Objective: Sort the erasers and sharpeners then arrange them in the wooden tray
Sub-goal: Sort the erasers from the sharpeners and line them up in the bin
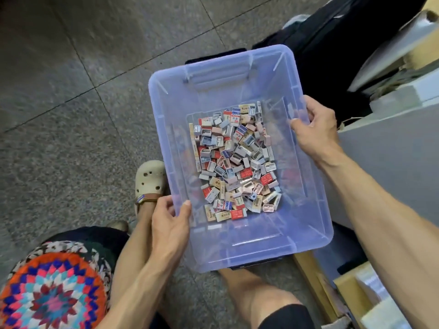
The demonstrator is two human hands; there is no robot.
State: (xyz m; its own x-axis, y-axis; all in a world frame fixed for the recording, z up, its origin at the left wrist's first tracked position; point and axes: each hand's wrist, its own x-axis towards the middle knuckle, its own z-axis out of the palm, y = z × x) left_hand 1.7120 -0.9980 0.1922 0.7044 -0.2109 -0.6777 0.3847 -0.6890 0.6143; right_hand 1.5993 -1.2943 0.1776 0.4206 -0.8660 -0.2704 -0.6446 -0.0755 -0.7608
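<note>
Both bare forearms reach forward and down. The left hand grips the near-left rim of the plastic bin, thumb hooked inside. The right hand clasps the far-right rim, fingers curled over the edge.

Grey speckled stone floor tiles, a crocheted cushion lower left, grey furniture right.

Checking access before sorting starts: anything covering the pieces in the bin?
No lid on the bin; the pile lies open from above. Left hand and right hand both grip the rim. No wooden tray in view.
</note>
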